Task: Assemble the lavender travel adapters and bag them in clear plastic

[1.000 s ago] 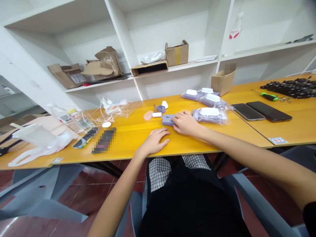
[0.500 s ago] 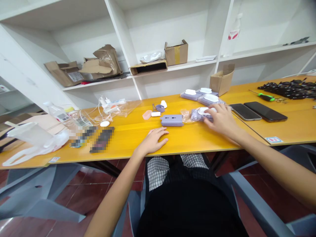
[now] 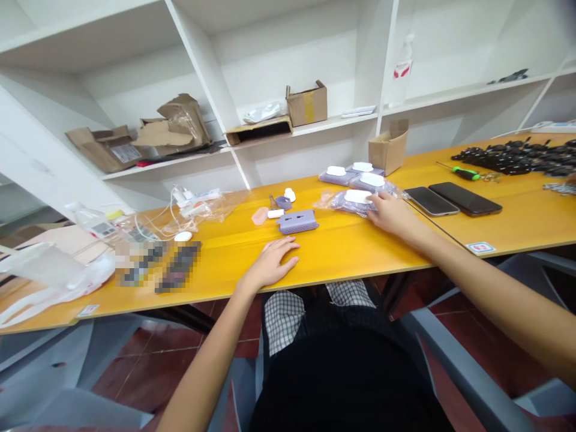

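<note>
My left hand (image 3: pixel 271 264) lies flat on the yellow table near its front edge, fingers spread, holding nothing. Just beyond it sits an unwrapped purple plastic case (image 3: pixel 297 222) with two slots in its top and perforated sides. My right hand (image 3: pixel 390 216) has its thumb and fingers closed on the right end of a purple case in a clear plastic bag (image 3: pixel 351 207), a white oval piece (image 3: pixel 358 197) on top. Behind that, several similar bagged cases (image 3: pixel 335 179) rest together. Left of the unwrapped case are a small purple part (image 3: pixel 283 203), white pieces (image 3: pixel 276 213) and a pink piece (image 3: pixel 260 216).
To the right lie two dark phones (image 3: pixel 465 199), a green-handled screwdriver (image 3: pixel 465 173) and a pile of black parts (image 3: pixel 504 157). An open cardboard box (image 3: pixel 387 150) stands at the back. Cables (image 3: pixel 180 201), bottles (image 3: pixel 92 221) and a plastic bag (image 3: pixel 85 276) occupy the left.
My right hand has shifted from over the top of the bagged case to its right end. The left hand stays on the table. The whole view has turned slightly.
</note>
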Demonstrator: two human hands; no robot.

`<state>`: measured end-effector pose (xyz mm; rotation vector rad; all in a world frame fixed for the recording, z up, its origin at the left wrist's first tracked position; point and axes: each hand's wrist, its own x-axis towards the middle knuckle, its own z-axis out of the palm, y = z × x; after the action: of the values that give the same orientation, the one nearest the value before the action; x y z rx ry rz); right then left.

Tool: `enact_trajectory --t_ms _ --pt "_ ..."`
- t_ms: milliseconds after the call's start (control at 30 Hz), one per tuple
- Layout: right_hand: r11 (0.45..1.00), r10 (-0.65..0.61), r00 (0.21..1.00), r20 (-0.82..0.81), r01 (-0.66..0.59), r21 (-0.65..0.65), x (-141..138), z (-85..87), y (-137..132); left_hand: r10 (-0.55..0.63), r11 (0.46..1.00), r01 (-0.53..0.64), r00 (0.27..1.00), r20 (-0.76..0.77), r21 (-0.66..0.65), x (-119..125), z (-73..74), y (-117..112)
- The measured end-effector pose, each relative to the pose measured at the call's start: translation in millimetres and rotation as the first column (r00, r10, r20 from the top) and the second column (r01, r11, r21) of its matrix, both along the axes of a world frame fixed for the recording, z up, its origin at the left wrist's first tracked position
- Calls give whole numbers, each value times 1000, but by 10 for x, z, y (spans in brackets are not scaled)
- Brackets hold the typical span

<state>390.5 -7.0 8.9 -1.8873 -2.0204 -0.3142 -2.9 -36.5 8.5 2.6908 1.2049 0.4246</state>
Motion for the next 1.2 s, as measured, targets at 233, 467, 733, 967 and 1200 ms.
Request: enact_trajectory --t_ms 233,467,733,967,1200 --pt "996 -34 999 13 35 -83 -229 44 393 -1 1000 1 1000 6 -1 10 3 2" --pt "994 77 991 -114 -85 -64 -275 -151 631 -1 1000 1 1000 3 -11 9 -2 0" --pt "968 230 972 -37 -225 109 -588 -138 371 -7 1000 7 1000 7 -2 -2 -25 23" --pt "859 502 864 -41 -493 135 -1153 -106 245 -7 1000 7 1000 9 9 1 -29 23" --pt "835 549 824 -139 -547 57 -1245 -142 285 -3 1000 3 1000 3 6 7 -19 17"
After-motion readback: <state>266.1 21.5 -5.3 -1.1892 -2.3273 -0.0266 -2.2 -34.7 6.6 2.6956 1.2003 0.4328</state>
